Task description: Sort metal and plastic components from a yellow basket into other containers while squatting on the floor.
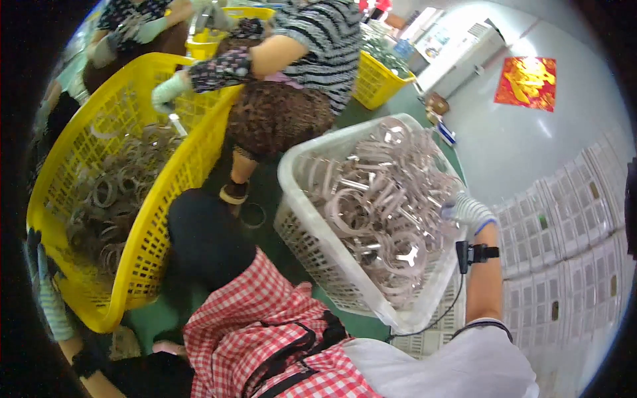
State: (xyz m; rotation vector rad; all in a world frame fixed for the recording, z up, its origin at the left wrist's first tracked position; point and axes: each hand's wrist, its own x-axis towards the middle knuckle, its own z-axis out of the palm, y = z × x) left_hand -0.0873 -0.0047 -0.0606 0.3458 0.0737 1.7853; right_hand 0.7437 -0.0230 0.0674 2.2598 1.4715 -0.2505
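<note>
My right hand (472,211), in a white-and-grey striped glove, reaches over the right side of a white plastic basket (335,282). Its fingertips meet a heap of clear ring-shaped plastic parts (371,205) and blend into them, so I cannot tell whether they grip a part. At the far left edge, my left hand (51,298), in a striped glove with dark fingers, is beside the outer rim of a large yellow basket (142,265). Its fingers look stretched out, with nothing visible in them. More ring parts (109,199) lie inside the yellow basket.
A co-worker's gloved hand (171,91) is at the yellow basket's far rim, and another person (136,26) works behind. A second yellow basket (378,79) stands farther back. Stacked white crates (557,245) line the right side. A loose ring (253,215) lies on the green floor.
</note>
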